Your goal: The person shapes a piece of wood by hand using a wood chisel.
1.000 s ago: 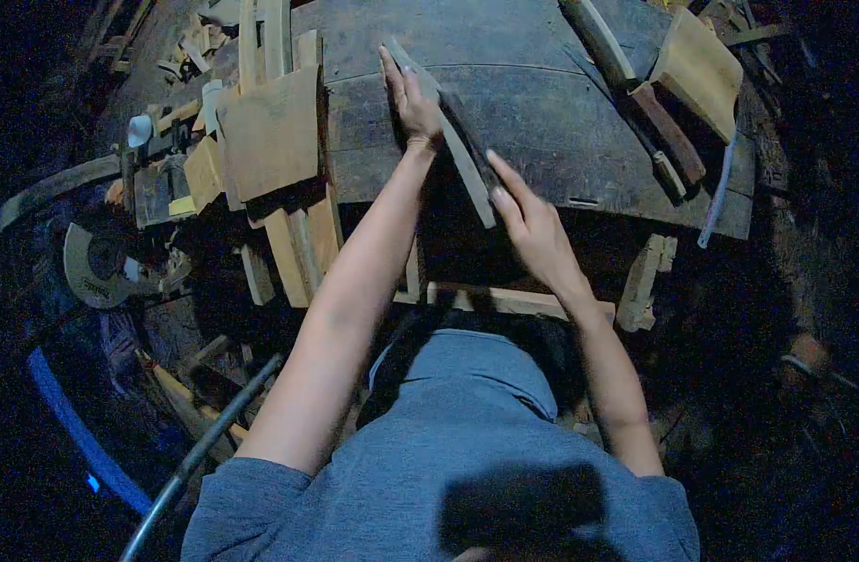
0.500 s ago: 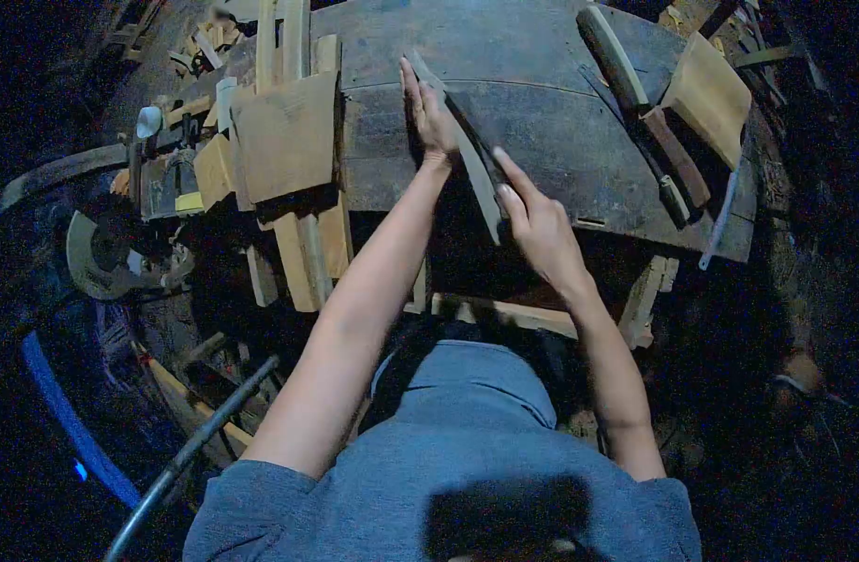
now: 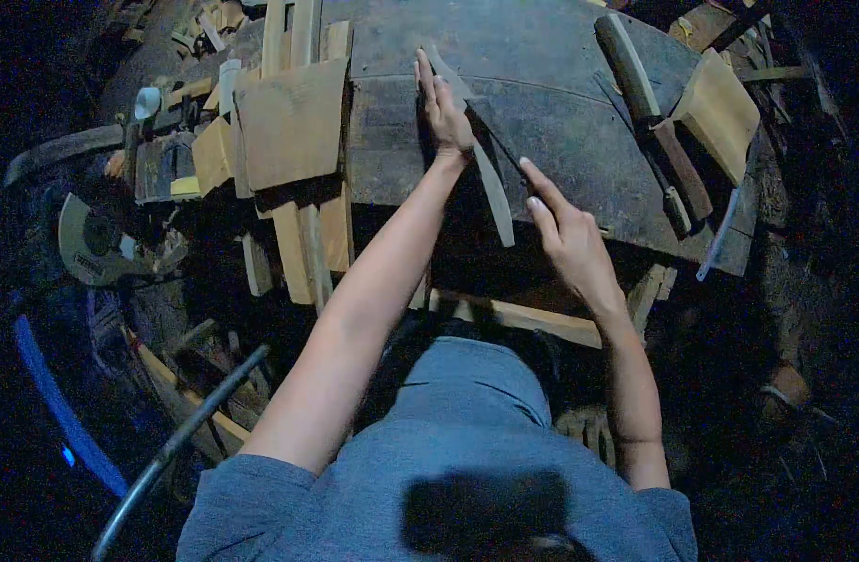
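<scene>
Strip (image 3: 494, 194), pale, is steadied by left hand (image 3: 443, 114), fingers laid straight; dark tool (image 3: 497, 138), clamped in right hand (image 3: 575, 240), has been drawn back slightly, more edge bared.

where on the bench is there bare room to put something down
The widest bare patch of bench lies between the dark tool in the right hand and the long wooden piece on the right. A narrower one runs between the wide board and the left hand. Crowded: the left end around that board, and the right corner by the pale block.
</scene>
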`<control>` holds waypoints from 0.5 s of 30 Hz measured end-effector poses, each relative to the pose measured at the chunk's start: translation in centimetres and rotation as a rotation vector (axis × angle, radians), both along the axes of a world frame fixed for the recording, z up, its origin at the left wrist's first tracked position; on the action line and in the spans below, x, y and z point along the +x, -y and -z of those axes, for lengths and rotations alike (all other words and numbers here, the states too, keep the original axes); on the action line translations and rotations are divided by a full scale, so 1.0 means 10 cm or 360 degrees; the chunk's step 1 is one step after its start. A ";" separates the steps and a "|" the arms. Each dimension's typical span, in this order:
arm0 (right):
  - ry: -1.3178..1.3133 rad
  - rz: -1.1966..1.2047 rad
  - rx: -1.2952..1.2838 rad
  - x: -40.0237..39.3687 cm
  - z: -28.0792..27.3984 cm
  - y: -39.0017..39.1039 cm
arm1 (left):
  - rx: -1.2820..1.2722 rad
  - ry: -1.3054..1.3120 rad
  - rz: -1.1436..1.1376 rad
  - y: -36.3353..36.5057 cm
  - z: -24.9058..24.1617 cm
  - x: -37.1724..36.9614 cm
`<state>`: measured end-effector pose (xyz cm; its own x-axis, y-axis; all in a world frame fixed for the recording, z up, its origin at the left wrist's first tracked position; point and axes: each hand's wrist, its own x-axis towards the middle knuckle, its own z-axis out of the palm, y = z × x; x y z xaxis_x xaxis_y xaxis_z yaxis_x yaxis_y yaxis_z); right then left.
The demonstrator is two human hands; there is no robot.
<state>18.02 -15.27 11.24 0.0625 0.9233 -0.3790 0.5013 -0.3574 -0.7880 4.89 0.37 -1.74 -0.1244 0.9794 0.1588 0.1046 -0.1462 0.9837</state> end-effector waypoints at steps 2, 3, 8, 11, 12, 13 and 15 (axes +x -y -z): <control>0.0068 -0.0059 0.0025 0.02 0.04 -0.13 | 0.0054 0.0026 0.0041 -0.03 0.06 -0.02; 0.0093 -0.0077 0.0039 0.04 0.07 -0.22 | 0.0038 -0.0022 0.0020 -0.03 0.07 -0.01; 0.0087 -0.0128 0.0058 0.06 0.10 -0.29 | 0.0026 -0.0041 0.0002 -0.05 0.13 -0.02; 0.0054 -0.0106 -0.0088 0.11 -0.06 -0.12 | -0.0068 0.0034 0.0007 0.05 -0.10 0.00; 0.0061 -0.0104 -0.0107 0.10 -0.03 -0.13 | -0.0086 0.0041 0.0009 0.06 -0.07 -0.01; 0.0066 -0.0130 0.0006 0.09 0.04 -0.23 | -0.0044 0.0013 0.0013 0.02 -0.04 -0.02; -0.0011 -0.0160 0.0103 0.07 0.11 -0.47 | -0.0029 0.0181 -0.0012 0.02 -0.06 0.03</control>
<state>18.69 -10.62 10.12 -0.0339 0.9474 -0.3183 0.5268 -0.2537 -0.8113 5.22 0.13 -1.15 -0.1479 0.9811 0.1251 -0.0068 -0.1275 0.9918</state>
